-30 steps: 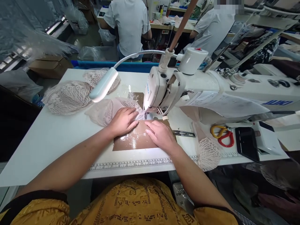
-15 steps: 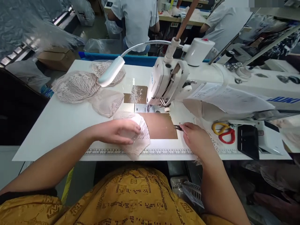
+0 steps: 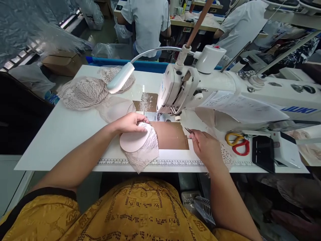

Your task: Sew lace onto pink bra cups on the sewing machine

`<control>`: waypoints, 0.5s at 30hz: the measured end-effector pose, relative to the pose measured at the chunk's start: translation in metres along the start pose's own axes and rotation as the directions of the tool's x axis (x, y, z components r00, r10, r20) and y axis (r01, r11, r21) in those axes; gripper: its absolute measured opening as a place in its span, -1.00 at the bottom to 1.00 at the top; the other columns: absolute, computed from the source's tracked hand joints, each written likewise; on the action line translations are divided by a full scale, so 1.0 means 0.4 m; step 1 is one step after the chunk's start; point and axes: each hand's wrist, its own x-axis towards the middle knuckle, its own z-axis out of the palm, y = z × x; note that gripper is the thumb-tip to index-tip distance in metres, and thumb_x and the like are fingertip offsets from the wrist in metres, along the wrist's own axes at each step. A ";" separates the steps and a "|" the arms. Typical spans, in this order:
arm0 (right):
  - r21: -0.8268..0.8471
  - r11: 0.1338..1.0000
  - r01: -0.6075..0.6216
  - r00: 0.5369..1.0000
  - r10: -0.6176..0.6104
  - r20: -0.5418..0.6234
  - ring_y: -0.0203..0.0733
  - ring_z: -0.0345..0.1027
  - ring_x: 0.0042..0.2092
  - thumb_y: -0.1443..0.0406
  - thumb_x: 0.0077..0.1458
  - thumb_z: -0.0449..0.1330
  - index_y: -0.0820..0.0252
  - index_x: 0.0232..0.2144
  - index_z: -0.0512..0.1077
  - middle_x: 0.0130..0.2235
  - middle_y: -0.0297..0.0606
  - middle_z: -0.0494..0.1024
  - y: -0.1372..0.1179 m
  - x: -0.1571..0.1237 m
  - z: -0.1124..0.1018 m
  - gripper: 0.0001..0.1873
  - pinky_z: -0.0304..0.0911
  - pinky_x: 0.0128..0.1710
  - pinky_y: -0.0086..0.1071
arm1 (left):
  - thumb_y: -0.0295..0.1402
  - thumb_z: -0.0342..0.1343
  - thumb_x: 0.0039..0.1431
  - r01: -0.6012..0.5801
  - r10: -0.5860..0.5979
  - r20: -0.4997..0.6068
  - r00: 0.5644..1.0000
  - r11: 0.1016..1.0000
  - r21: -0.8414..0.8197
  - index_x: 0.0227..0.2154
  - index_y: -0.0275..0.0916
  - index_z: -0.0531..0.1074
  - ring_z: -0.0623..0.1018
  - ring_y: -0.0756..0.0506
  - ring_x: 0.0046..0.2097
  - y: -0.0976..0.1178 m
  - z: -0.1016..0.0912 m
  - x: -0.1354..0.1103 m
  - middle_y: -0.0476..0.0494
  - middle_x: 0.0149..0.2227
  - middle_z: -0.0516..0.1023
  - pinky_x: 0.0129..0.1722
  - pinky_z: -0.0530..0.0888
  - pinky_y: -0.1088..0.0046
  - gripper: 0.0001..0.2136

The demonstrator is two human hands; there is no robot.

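My left hand (image 3: 134,123) pinches the upper edge of a lace piece (image 3: 151,142) with thumb and fingers. A smooth, pale rounded cup (image 3: 132,141) lies on this lace, below the hand. The lace's sheer lower corner hangs toward the ruler strip. In my right hand (image 3: 204,144) is a small pair of dark, pointed thread snips (image 3: 190,131), tips toward the upper left. Between my hands lies a brown plate (image 3: 170,135) on the table, just in front of the sewing machine's needle area (image 3: 160,115).
The sewing machine (image 3: 173,87) stands behind my hands, with a lamp (image 3: 121,78) at its left. More lace pieces (image 3: 84,93) lie at the left. Scissors (image 3: 237,143) and a black case (image 3: 263,152) are at the right. Co-workers (image 3: 147,26) sit beyond the table.
My left hand has moved up and now pinches the lace's upper edge; the pale cup beneath it shows. The snips in my right hand have lifted and tilted away from the brown plate.
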 end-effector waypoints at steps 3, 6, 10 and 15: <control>0.328 0.945 0.000 1.000 -0.002 0.006 -0.08 0.49 -0.19 0.24 0.29 -0.06 0.22 0.03 0.41 -0.19 -0.13 0.62 -0.055 0.008 0.006 -0.62 0.32 -0.23 -0.27 | -0.16 0.31 -0.01 0.060 -0.057 0.023 0.998 0.984 -0.171 -0.27 -0.33 0.52 0.52 -0.05 -0.35 -0.007 0.008 -0.010 -0.13 -0.32 0.56 -0.43 0.42 0.51 -0.66; 0.556 0.831 -0.025 0.995 -0.035 0.096 -0.11 0.46 -0.11 0.22 0.28 -0.03 0.14 0.04 0.39 -0.08 -0.17 0.58 -0.127 0.039 0.017 -0.64 0.31 -0.16 -0.28 | -0.19 0.33 -0.02 0.077 -0.061 0.061 0.996 0.949 -0.305 -0.30 -0.34 0.52 0.50 -0.01 -0.38 -0.014 0.019 -0.014 -0.12 -0.36 0.55 -0.42 0.42 0.53 -0.69; 0.641 0.761 -0.097 0.974 -0.059 0.217 -0.20 0.35 -0.37 0.14 0.18 0.13 0.13 -0.15 0.45 -0.40 -0.34 0.50 -0.211 0.098 0.030 -0.74 0.20 -0.36 -0.36 | -0.18 0.33 0.01 0.007 0.031 0.100 0.994 0.932 -0.362 -0.29 -0.35 0.55 0.51 -0.02 -0.33 -0.021 0.032 -0.014 -0.15 -0.34 0.57 -0.34 0.44 0.51 -0.68; 0.647 0.762 -0.031 0.975 -0.120 0.187 -0.28 0.14 -0.46 0.19 0.20 0.05 0.14 -0.59 0.23 -0.54 -0.39 0.27 -0.252 0.157 0.043 -0.67 0.00 -0.45 -0.39 | -0.15 0.29 0.07 -0.071 0.113 0.109 0.988 0.942 -0.328 -0.41 -0.35 0.52 0.45 0.02 -0.40 -0.022 0.040 -0.018 -0.09 -0.43 0.50 -0.45 0.36 0.55 -0.70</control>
